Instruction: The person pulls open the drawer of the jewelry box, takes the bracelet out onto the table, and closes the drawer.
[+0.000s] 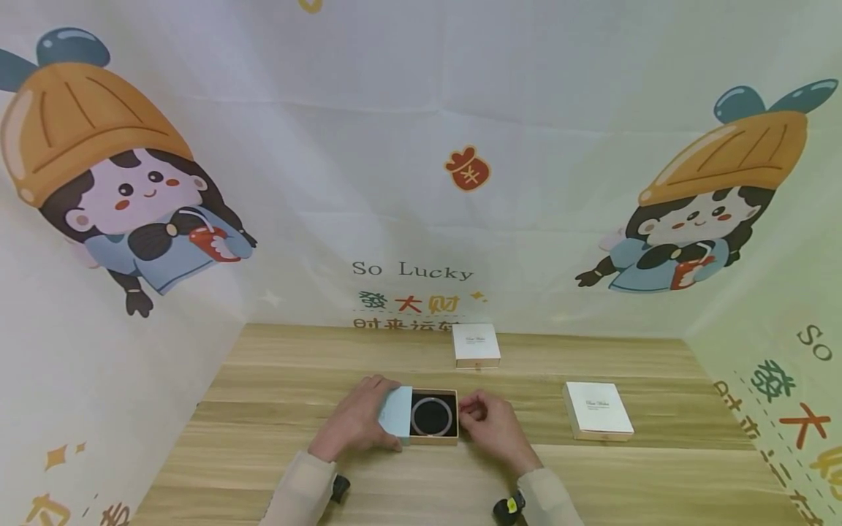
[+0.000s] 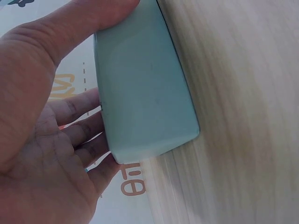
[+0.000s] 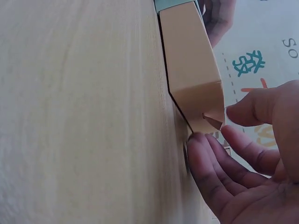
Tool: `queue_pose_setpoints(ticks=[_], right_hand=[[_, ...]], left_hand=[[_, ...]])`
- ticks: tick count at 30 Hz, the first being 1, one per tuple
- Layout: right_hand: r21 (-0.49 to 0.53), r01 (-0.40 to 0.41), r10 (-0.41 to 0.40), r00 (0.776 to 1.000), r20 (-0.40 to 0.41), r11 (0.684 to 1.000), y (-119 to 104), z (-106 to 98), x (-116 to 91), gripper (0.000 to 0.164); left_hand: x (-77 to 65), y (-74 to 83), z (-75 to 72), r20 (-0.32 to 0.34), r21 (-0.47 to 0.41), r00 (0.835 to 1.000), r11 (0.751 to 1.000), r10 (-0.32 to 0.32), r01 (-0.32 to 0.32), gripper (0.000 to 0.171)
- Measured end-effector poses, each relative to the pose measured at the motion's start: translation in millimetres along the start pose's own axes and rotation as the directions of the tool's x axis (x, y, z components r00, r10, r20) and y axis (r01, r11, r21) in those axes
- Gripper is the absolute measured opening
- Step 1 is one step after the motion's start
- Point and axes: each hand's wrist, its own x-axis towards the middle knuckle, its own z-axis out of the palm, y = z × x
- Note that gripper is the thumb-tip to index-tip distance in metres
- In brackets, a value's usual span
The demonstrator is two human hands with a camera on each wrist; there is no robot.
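Observation:
A light blue box sleeve (image 1: 397,413) lies on the wooden table, its tan drawer (image 1: 434,440) slid partly out to the right. Inside the drawer, a grey bangle-like ring (image 1: 414,418) sits on black lining. My left hand (image 1: 360,418) grips the sleeve from the left; in the left wrist view its thumb lies over one long edge, with the other fingers along the opposite side. At the drawer's end, my right hand (image 1: 495,427) has its thumb and forefinger at a small pull tab (image 3: 213,121), the other fingers curled below it.
Two white lidded boxes with printed lettering stand on the table (image 1: 276,409): one white box (image 1: 476,345) at the back wall, another white box (image 1: 598,408) to the right. A printed cloth (image 1: 408,183) walls the back and both sides.

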Motion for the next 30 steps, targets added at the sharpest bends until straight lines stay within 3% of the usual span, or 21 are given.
queue_pose_setpoints(ticks=[9, 17, 22, 26, 30], right_hand=[[-0.111, 0.154, -0.157, 0.987, -0.02, 0.982, -14, -2, -3, 0.034], [-0.281, 0.263, -0.265, 0.964, 0.034, 0.923, -27, 2, -6, 0.045], [-0.373, 0.338, -0.326, 0.94, 0.095, 0.864, -33, 9, -4, 0.044], [-0.406, 0.394, -0.372, 0.918, 0.135, 0.824, -37, 15, -1, 0.041], [-0.416, 0.426, -0.391, 0.904, 0.172, 0.803, -43, 20, 2, 0.038]], left_hand=[[-0.8, 0.2, -0.2, -0.002, 0.0, 1.0, 1.0, -0.005, 0.005, 0.102], [0.2, -1.4, 0.5, -0.004, -0.005, 1.0, 1.0, 0.003, -0.003, 0.101], [1.0, -1.6, 1.1, 0.001, 0.006, 1.0, 1.0, 0.006, -0.006, 0.1], [2.0, -1.7, 0.8, 0.001, 0.006, 1.0, 1.0, 0.01, -0.01, 0.098], [2.7, -1.7, 0.4, 0.004, 0.003, 1.0, 1.0, 0.006, -0.006, 0.098]])
